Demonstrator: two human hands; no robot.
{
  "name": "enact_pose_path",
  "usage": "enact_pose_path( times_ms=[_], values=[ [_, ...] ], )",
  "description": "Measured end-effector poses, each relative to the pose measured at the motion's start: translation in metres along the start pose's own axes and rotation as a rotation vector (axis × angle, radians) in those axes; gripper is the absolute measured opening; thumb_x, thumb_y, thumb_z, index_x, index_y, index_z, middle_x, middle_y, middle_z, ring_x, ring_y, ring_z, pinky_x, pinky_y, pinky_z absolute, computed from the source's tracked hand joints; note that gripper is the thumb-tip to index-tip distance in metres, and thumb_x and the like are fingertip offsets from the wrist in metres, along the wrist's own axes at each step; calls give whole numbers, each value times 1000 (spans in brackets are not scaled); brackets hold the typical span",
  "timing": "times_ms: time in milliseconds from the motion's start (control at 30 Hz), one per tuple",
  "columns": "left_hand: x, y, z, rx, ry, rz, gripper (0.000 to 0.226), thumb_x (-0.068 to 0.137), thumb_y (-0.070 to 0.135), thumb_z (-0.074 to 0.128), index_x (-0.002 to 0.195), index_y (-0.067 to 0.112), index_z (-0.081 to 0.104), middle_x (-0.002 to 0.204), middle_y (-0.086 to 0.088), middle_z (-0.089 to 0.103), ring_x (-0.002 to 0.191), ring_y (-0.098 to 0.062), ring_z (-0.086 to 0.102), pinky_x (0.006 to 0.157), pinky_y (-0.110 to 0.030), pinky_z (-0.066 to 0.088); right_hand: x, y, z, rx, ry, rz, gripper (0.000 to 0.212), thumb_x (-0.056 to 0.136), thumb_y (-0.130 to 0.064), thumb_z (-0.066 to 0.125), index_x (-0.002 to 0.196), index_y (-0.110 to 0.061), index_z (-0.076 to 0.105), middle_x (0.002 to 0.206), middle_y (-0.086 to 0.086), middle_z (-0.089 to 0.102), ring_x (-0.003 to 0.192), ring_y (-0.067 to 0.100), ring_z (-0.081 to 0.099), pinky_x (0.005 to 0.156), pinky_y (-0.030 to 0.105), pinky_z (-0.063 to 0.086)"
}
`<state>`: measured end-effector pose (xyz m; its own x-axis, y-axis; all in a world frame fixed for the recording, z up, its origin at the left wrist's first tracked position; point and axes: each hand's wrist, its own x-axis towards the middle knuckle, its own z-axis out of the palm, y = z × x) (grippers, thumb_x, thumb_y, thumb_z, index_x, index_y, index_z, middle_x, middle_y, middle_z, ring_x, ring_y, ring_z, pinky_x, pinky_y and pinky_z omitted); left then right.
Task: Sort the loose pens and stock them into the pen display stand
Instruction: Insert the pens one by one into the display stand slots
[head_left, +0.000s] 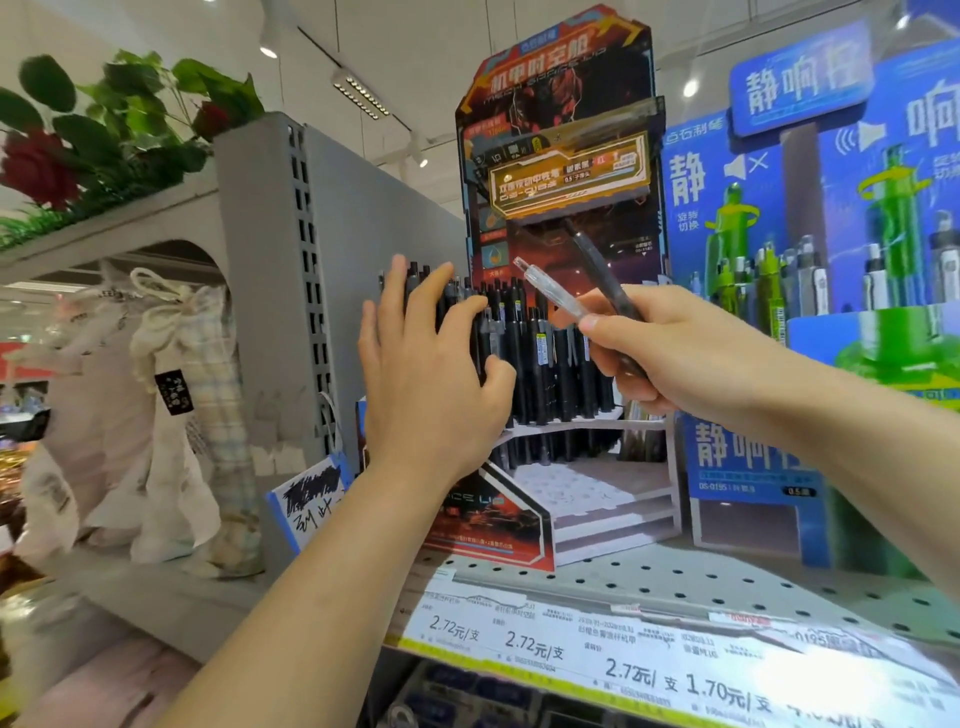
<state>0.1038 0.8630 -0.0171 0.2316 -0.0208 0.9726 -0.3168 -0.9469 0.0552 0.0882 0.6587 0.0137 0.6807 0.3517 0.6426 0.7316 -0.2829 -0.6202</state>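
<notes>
Nearest, along the bottom of the frame, price labels are running across the front edge of a perforated grey shelf. Above it, at centre, the left hand is reaching up with its fingers straight and spread apart, pressing against the upright black pens packed in the upper tier of the pen display stand. To the right of centre, the right hand is gripping two loose pens, a clear one and a dark one, both slanting up and left in front of the stand. The stand's white lower tier is showing holes without pens. At the right, a blue and green pen display is standing beside it. Far left, cloth bags are sitting under leafy decoration.
</notes>
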Motion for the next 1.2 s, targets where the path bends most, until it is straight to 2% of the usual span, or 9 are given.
enact_pose_path(
  times_ms=[167,400,533,633,733,867,933,1100,1200],
  values=[
    [-8,-1,3,-142,134,4,41,88,25,57,128,23,62,158,-1,35,154,-23,8,121,-58,13,-10,9,16,-90,210,-261,30,99,-43,46,103,-20,65,61,-9,48,50,7,38,52,29,31],
    [-27,2,-5,-567,259,-89,46,101,34,34,121,11,68,132,3,61,145,-18,33,117,-47,28,-10,21,49,-5,2,-129,29,91,-44,47,103,-24,62,62,-12,47,52,6,38,54,29,30],
    [-39,9,-4,-673,200,-183,23,97,41,44,98,34,66,114,26,64,140,2,34,109,-46,40,-20,20,57,-55,-99,-77,22,97,-43,48,104,-29,63,64,-11,46,55,10,39,53,30,33],
    [-39,5,-6,-769,208,-242,15,94,44,50,97,40,64,117,24,65,136,6,39,106,-23,40,-21,15,58,-77,-118,-67,20,105,-32,48,113,-34,65,65,-8,49,57,13,45,53,31,41],
    [-42,-1,-10,-890,306,-295,21,99,35,49,106,27,67,116,13,70,125,-1,55,96,-11,40,-23,11,57,-6,-98,-10,26,105,-28,49,117,-43,67,74,-10,61,64,12,62,59,29,57],
    [-44,-6,-17,-1092,451,-428,17,103,22,43,107,24,59,103,4,76,105,-12,68,93,-23,50,-21,11,57,49,-47,78,26,104,-32,49,117,-48,65,103,-7,69,77,18,75,60,31,61],
    [-43,-10,-23,-1155,480,-429,16,102,23,42,108,25,56,98,1,76,102,-20,71,91,-31,53,-19,13,58,89,-38,113,26,105,-32,49,116,-50,65,106,-5,69,75,20,75,61,33,61],
    [-37,-19,-34,-961,389,-109,21,102,20,48,118,31,54,96,3,73,93,-25,72,85,-44,57,-13,17,60,152,-7,140,26,105,-30,49,110,-47,68,80,-6,69,64,19,70,56,30,56],
    [-36,-26,-34,-854,310,-41,27,100,17,53,124,29,54,99,2,74,92,-21,74,82,-45,59,-10,20,62,180,28,143,26,105,-28,49,109,-43,70,74,-3,66,59,20,65,54,30,54]
  ],
)
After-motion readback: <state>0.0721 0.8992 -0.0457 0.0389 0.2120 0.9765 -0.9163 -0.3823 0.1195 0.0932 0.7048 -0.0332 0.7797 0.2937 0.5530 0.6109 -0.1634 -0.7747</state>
